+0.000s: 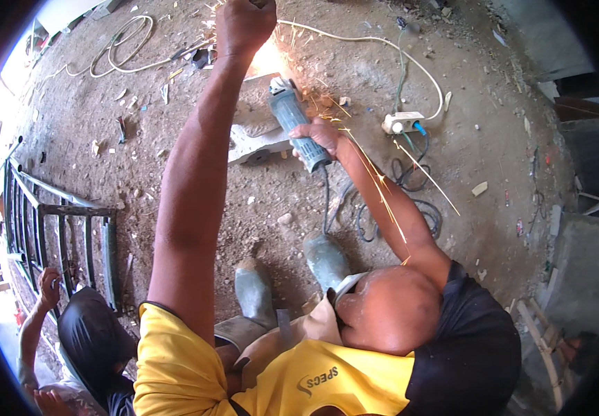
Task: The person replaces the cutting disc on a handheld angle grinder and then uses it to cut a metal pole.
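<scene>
My right hand [320, 141] is wrapped round the rear body of a blue-grey angle grinder [288, 114]. Its head points away from me, and bright sparks [271, 59] burst out beyond it, with streaks flying back over my right forearm. Stretched far forward, my left hand [247, 28] is closed in a fist at the top edge; whatever it grips is hidden. Under the grinder lies a pale grey block [261, 144] on the dirt. The piece being ground is lost in the glare. A dark cord [326, 197] runs from the grinder's back end.
A white power strip [404, 123] with a blue plug lies to the right, beside coiled dark cable [424, 215]. Pale cable [122, 48] loops at far left. A black metal frame [71, 210] stands left, where another person's hand [50, 288] touches it. My boots [326, 260] stand behind the block.
</scene>
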`<state>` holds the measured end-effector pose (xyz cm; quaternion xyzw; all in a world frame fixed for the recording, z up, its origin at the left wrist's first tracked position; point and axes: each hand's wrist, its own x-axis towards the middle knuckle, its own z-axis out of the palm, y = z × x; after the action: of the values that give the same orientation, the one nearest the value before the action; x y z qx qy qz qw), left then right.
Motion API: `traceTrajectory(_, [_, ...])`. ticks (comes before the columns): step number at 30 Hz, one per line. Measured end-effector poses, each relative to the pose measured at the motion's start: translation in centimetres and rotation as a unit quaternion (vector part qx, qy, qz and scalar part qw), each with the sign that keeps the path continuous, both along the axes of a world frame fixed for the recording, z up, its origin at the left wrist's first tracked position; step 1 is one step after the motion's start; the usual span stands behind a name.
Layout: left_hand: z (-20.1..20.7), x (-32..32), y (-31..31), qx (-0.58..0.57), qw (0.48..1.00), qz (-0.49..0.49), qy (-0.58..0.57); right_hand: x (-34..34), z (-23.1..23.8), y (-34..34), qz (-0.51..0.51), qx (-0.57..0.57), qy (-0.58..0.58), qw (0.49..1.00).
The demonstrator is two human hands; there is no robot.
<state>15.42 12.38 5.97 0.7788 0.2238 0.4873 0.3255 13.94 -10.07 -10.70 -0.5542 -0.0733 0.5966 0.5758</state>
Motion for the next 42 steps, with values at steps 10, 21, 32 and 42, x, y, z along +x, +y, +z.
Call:
traceTrajectory(10, [0.3,-0.9,-0.3,-0.031,0.998,0.02,0.053,0.1,-1.6,1.2,-0.023,0.03,0.01,0.999])
traceTrajectory(21, [0.1,-0.9,-0.1,-0.023,0.999,0.011,0.04,-0.4,-0.9,0.1,-0.003,0.039,0.008,0.999])
traceTrajectory(32, [-0.4,-0.5,0.4,-0.009,1.0,0.001,0.02,0.0,-1.8,0.6,0.0,0.029,0.032,0.999])
traceTrajectory(42, [0.1,-0.8,0.2,-0.003,0.999,0.004,0.044,-0.2,-1.5,0.4,-0.002,0.021,-0.003,1.0])
